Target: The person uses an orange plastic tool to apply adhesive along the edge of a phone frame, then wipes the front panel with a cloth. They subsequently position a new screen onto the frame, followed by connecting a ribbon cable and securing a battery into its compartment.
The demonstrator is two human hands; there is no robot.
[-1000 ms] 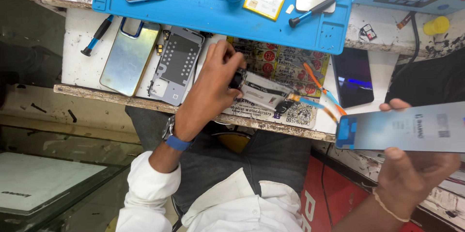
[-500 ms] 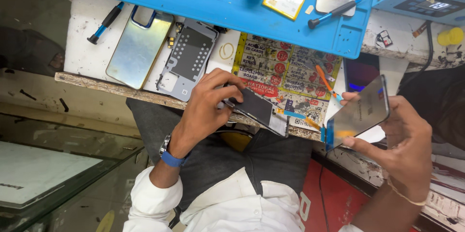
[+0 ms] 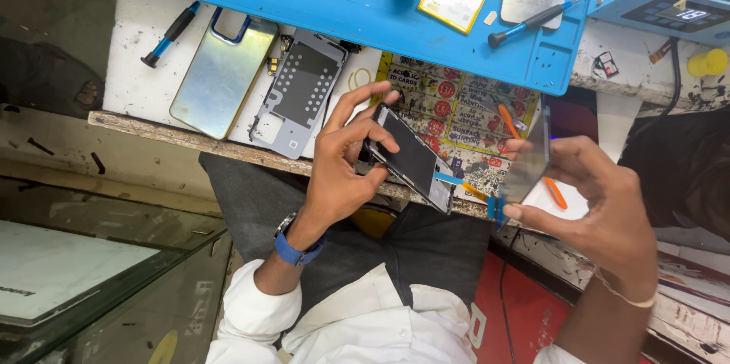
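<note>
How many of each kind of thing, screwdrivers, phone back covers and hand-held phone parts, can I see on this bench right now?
Screwdrivers: 2, black-handled, blue-handled
Back covers or frames on the bench: 2, shiny cover, grey frame
Parts in hands: 2, dark screen in the left hand, glass sheet in the right hand
Total: 6

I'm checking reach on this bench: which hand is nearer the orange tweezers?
Right. The right hand holds a thin glass sheet directly beside the orange tweezers. The left hand is farther off, gripping a dark phone screen.
</note>
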